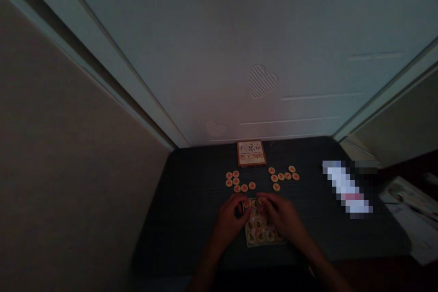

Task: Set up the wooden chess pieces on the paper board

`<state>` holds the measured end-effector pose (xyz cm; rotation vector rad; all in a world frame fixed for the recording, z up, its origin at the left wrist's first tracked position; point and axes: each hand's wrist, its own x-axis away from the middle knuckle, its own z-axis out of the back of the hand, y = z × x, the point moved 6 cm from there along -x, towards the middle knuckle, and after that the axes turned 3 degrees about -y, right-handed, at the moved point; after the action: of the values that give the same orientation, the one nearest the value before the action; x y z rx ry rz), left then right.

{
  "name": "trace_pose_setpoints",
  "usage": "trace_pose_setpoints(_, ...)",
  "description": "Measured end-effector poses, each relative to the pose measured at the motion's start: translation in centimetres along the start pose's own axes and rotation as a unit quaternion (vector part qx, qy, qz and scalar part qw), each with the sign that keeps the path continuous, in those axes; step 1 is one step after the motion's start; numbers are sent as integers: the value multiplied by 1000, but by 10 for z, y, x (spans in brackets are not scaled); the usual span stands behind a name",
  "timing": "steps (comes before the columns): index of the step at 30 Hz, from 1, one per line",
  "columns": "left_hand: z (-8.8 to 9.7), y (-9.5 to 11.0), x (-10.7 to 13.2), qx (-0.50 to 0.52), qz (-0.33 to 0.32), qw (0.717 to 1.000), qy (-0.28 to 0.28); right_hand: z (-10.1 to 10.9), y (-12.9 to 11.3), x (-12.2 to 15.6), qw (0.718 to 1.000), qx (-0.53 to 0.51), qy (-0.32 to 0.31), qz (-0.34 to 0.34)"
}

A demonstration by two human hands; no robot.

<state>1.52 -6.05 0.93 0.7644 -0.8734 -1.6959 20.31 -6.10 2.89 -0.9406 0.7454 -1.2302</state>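
Observation:
A square tray (265, 242) lies on the table in front of me, with rows of round xiangqi pieces (261, 236) in it, mostly dark-marked. At the tray's upper left corner, my left hand (233, 213) has its thumb and fingers closed around a red-marked xiangqi piece (247, 203). My right hand (281, 212) reaches over the tray's upper right part, fingers closed at the far edge on a xiangqi piece (260, 200). That hand hides much of the tray's right side. Beyond the hands lie two loose groups of red-marked pieces, one at left (236, 181) and one at right (281, 176).
A square orange-edged box lid (251, 153) with printed characters lies at the table's back, near a white panel with heart reliefs (263, 81). A blurred-out pale object (347, 187) is on the dark table (185, 210) at right. Papers (410, 219) lie beyond its right edge.

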Motion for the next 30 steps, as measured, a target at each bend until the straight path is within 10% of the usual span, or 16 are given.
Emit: trace_pose_setpoints(30, 1, 6, 0, 8, -22, 1000, -2, -13, 2, -2, 998, 27, 41, 29)
